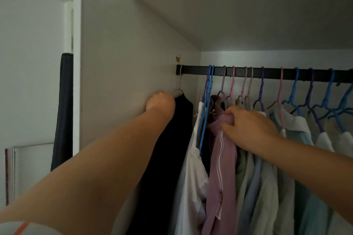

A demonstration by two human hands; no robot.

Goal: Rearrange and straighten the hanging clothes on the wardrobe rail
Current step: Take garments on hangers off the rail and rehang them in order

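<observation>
Left hand grips the dark garment; right hand pinches the mauve top. Best slide hangers apart evenly along the rail.

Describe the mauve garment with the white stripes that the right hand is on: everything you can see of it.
The mauve garment looks like soft knit fabric, with two thin white stripes running down its front. It hangs from the black rail, between a white garment on its left and pale green and blue clothes on its right. Its top is bunched and creased where the right hand pinches it near the shoulder. Its hanger is hard to single out, and the lower hem runs out of view.
</observation>
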